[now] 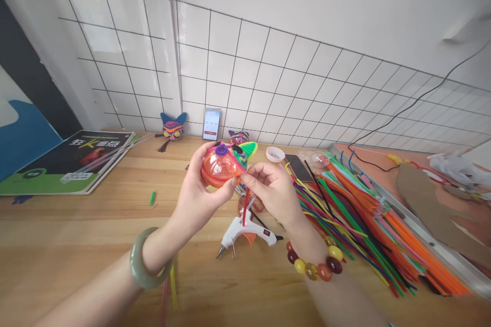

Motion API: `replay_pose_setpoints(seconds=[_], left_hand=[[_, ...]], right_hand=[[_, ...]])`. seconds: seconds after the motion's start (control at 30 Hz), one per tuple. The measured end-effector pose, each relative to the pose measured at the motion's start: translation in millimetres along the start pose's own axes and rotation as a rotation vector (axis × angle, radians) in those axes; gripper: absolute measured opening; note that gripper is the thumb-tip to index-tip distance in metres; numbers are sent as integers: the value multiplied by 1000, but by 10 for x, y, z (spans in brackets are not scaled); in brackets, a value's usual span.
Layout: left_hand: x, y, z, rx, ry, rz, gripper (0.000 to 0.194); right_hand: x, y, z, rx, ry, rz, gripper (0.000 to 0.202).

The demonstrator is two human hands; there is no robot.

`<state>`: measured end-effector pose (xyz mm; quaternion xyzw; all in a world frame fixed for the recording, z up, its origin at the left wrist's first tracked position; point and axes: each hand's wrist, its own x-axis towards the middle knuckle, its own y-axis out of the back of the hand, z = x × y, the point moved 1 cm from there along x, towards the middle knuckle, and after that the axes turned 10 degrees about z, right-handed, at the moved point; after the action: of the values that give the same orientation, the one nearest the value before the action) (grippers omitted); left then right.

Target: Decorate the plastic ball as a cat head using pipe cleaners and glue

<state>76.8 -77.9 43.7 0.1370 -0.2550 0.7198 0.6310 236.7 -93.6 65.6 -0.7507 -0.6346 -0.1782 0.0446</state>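
Observation:
My left hand (203, 189) grips a clear plastic ball (223, 167) from the left, thumb in front and fingers behind. Coloured pipe cleaners cover part of the ball, with a purple coil, a dark coil and a green pointed ear (247, 150) at the upper right. On the ball's right side my right hand (270, 189) pinches a red pipe cleaner (246, 207), whose loose length hangs down. Below the hands, a white glue gun (245, 230) lies on the table, its nozzle toward the lower left. Red-handled scissors (258, 203) are partly hidden behind the right hand.
Loose pipe cleaners (345, 214) are heaped at the right. A finished-looking cat-like figure (173, 127), a phone (212, 124) showing a timer, and a second figure (238, 137) stand by the wall. A pink bowl (275, 154), a dark phone (298, 168) and a magazine (69, 161) lie around.

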Motion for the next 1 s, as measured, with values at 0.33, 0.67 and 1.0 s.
replay_pose_setpoints(seconds=[0.33,0.67,1.0], left_hand=[[8,0,4,5,4,-4,65],[12,-16,11,-61,81,-34,67],[28,-9,5,-98,156,-83,80]], right_hand=[[-27,-13,-17,13,-63,8,36],[-22,1,2,59,-108,-28,33],[9,24,0,16,-62,6,31]])
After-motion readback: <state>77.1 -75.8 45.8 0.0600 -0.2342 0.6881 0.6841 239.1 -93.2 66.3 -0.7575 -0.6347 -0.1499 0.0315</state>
